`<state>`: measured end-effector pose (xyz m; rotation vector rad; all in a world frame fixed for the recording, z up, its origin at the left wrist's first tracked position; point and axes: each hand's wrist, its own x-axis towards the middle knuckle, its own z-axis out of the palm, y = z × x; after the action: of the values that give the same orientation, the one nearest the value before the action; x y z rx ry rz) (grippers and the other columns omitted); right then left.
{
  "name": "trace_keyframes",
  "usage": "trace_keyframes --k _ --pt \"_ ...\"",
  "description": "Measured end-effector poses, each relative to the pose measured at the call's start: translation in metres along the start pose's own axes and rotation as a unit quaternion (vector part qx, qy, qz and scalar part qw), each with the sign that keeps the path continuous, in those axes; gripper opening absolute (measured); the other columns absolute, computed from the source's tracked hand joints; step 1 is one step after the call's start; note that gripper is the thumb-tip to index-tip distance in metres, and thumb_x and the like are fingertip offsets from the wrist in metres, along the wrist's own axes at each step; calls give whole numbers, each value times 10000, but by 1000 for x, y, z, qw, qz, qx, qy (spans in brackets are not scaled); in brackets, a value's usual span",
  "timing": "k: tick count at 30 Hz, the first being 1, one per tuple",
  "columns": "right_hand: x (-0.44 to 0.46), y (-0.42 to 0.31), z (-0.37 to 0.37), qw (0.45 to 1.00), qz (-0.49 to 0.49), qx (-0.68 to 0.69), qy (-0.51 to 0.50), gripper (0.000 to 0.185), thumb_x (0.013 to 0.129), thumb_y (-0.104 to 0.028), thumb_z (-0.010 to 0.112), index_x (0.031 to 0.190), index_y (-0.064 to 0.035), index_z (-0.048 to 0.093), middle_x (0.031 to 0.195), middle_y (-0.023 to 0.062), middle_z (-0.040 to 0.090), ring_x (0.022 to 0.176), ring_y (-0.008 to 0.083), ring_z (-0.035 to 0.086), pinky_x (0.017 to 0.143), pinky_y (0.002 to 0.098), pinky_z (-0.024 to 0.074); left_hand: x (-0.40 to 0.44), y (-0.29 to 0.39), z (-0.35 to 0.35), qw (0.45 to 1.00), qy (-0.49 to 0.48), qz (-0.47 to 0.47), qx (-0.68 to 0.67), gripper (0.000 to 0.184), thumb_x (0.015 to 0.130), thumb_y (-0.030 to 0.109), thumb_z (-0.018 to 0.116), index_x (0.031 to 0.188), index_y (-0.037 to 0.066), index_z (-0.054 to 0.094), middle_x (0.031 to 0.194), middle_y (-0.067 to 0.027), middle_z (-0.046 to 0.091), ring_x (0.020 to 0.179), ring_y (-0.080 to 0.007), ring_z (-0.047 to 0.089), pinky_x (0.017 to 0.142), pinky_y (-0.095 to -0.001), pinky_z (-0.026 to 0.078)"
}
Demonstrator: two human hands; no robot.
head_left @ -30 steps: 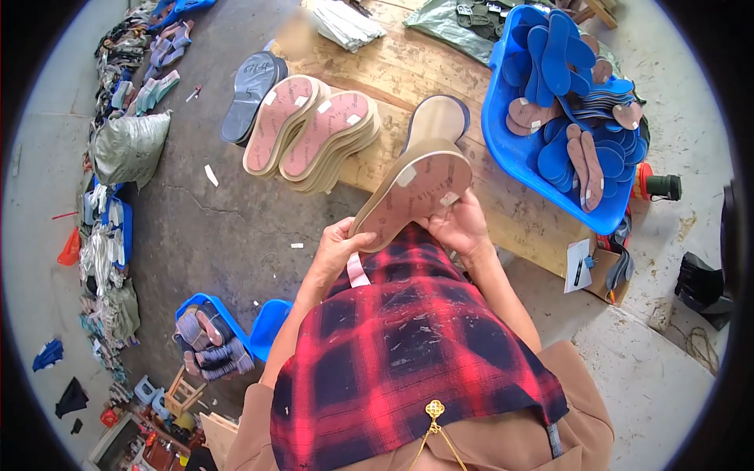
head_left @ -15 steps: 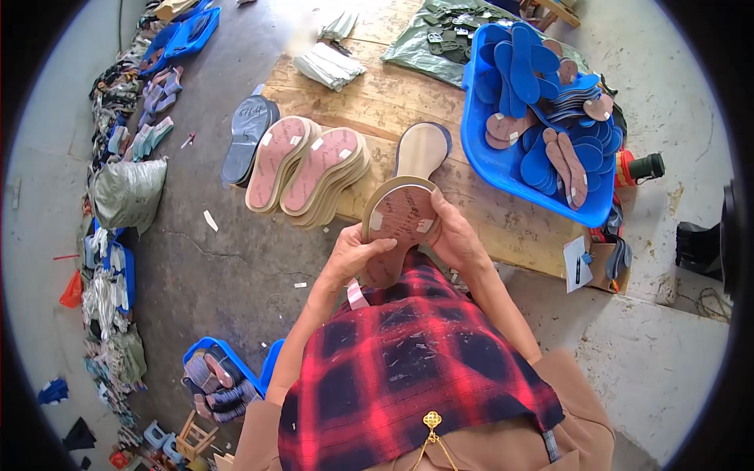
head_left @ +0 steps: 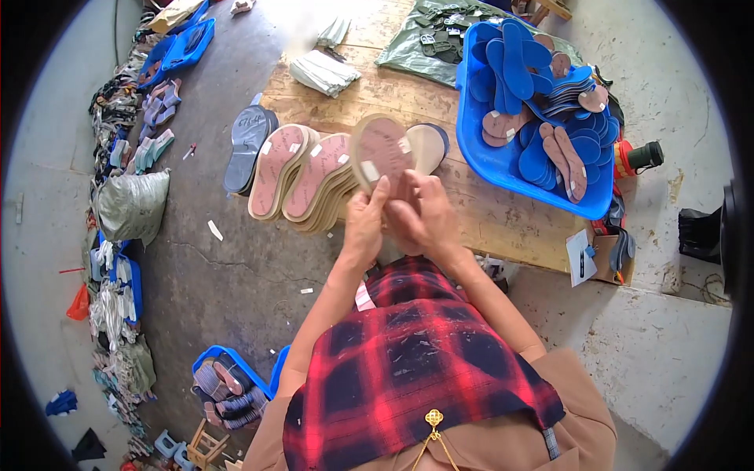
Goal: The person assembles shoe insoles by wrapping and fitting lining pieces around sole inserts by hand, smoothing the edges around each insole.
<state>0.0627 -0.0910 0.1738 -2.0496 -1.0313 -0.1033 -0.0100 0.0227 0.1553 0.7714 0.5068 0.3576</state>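
My left hand (head_left: 364,228) is closed on the lower left edge of a pink-faced insole (head_left: 382,151) with a tan border and white patches, thumb on its face. The insole is raised above the table edge, slightly blurred. My right hand (head_left: 428,216) has curled fingers at its lower right part, where the narrow end is hidden by the hands. Behind it lies a beige insole (head_left: 428,147) with a dark rim, partly covered. To the left stand two stacks of similar pink-faced insoles, a left stack (head_left: 276,169) and a right stack (head_left: 318,174).
Grey insoles (head_left: 250,145) with handwriting lie at the wooden table's (head_left: 503,235) left edge. A blue tub (head_left: 463,125) of blue and pink insoles stands right. White strips (head_left: 323,71) and a green sheet (head_left: 400,51) with dark pieces lie farther back. Another blue tub (head_left: 228,351) is lower left.
The held insole has moved up and left, away from my lap, and now covers part of the beige insole. My right hand has shifted from its upper right edge to its lower part.
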Motion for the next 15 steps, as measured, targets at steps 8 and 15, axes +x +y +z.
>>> trace_keyframes --k 8,15 --pt "-5 22 -13 884 279 374 -33 592 823 -205 728 1298 14 450 1024 107 564 860 146 568 696 291 512 -21 -3 10 994 -88 -44 51 369 930 236 634 1196 1 530 1103 -64 609 943 -121 611 844 -274 509" --pt "-16 36 -20 832 361 419 -40 554 858 -268 709 1257 18 454 941 76 585 782 98 574 647 238 501 -21 -18 8 982 -108 -120 97 195 914 209 655 980 30 615 909 -25 645 809 -78 625 783 -255 532"
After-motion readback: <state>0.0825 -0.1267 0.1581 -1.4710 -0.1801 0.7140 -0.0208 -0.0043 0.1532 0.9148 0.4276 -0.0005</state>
